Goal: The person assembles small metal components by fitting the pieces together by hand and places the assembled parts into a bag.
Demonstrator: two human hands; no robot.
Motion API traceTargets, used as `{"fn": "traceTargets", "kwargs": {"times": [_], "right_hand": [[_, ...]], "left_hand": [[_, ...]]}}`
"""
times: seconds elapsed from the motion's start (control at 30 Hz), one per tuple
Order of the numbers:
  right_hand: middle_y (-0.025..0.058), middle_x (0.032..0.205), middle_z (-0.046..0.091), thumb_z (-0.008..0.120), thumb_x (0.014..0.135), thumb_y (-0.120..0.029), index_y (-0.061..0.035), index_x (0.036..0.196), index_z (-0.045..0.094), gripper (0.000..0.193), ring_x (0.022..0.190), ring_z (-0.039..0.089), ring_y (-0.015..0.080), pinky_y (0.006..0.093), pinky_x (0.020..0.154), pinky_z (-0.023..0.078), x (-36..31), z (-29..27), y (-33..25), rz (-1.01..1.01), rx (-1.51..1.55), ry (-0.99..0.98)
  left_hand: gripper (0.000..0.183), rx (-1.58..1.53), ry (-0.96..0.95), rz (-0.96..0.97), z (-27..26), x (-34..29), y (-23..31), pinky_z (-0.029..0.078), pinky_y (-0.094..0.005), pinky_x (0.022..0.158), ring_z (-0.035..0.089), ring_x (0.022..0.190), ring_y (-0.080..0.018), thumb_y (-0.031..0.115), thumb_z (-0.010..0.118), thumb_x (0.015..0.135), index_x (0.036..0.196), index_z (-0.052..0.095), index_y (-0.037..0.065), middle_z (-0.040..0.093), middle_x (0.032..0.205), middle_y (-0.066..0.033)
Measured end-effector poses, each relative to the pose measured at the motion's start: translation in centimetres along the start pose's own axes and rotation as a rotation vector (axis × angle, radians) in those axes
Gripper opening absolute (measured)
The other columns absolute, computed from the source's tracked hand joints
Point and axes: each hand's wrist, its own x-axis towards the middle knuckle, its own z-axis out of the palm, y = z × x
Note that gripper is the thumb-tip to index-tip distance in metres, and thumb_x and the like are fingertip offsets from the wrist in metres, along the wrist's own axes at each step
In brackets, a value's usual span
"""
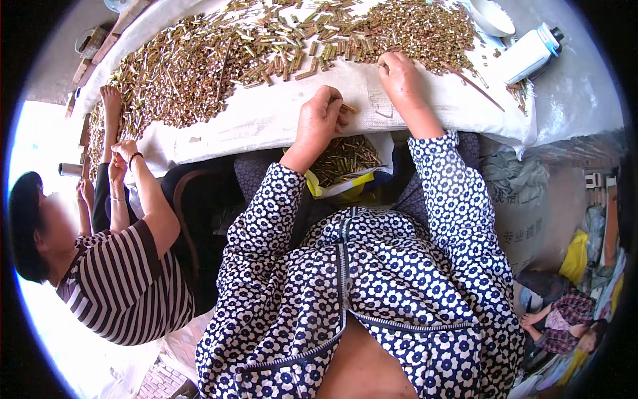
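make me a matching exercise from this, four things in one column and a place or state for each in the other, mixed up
1. left hand
2. right hand
3. white-and-blue cylindrical bottle with a black top
4. open white-and-yellow bag

A. below the near edge of the white cloth-covered table
B. at the right end of the table
C. holding a small gold-coloured piece
D. at the near edge of the heap of small gold-coloured pieces

Pairs: 1-C, 2-D, 3-B, 4-A

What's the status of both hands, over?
Left hand: pinching one small gold-coloured piece. Right hand: at near edge of the pile, contents unclear. Brown stick lies to its right on the white cloth.
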Motion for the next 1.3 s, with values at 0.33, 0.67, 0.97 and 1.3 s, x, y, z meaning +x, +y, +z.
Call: {"fn": "traceTargets", "kwargs": {"times": [0.33,0.67,0.97,1.3], "right_hand": [[0.0085,0.085,0.061,0.061,0.076,-0.006,-0.0087,0.084,0.060,0.008,0.083,0.060,0.0300,0.0401,0.071,0.050,-3.3,-0.4,-2.1,0.004,0.038,0.019],[0.0090,0.085,0.061,0.061,0.076,-0.007,-0.0086,0.084,0.060,0.008,0.084,0.060,0.0293,0.0398,0.072,0.050,-3.1,0.4,-1.4,-0.021,0.037,0.064],[0.0114,0.086,0.061,0.062,0.076,-0.004,-0.0059,0.089,0.061,0.013,0.081,0.061,0.0291,0.0369,0.071,0.051,-3.1,-0.1,-2.4,-0.070,0.055,0.155],[-0.0012,0.083,0.062,0.062,0.085,0.000,-0.0008,0.092,0.062,0.007,0.075,0.058,0.0051,0.0193,0.070,0.047,-5.4,-1.2,-8.2,0.302,0.930,-0.221]], "left_hand": [[0.006,0.348,0.002,0.207,-2.8,0.2,1.3,0.050,-0.0292,0.052,0.063,0.064,-0.0186,0.002,0.050,0.091,0.097,0.051,0.001,0.065,0.080,-0.0123],[0.008,0.872,0.008,0.460,-2.6,1.0,0.3,0.050,-0.0407,0.058,0.061,0.065,-0.0368,0.000,0.053,0.084,0.092,0.052,0.002,0.060,0.074,-0.0203],[0.007,0.233,0.072,-0.060,-2.9,0.5,-0.7,0.051,-0.0263,0.053,0.063,0.062,-0.0147,0.006,0.050,0.093,0.096,0.054,0.001,0.065,0.077,-0.0107],[0.008,-0.511,0.116,-0.132,-2.8,-1.8,-0.1,0.053,-0.0236,0.057,0.065,0.074,-0.0157,0.008,0.049,0.096,0.102,0.051,0.003,0.063,0.091,-0.0103]]}}
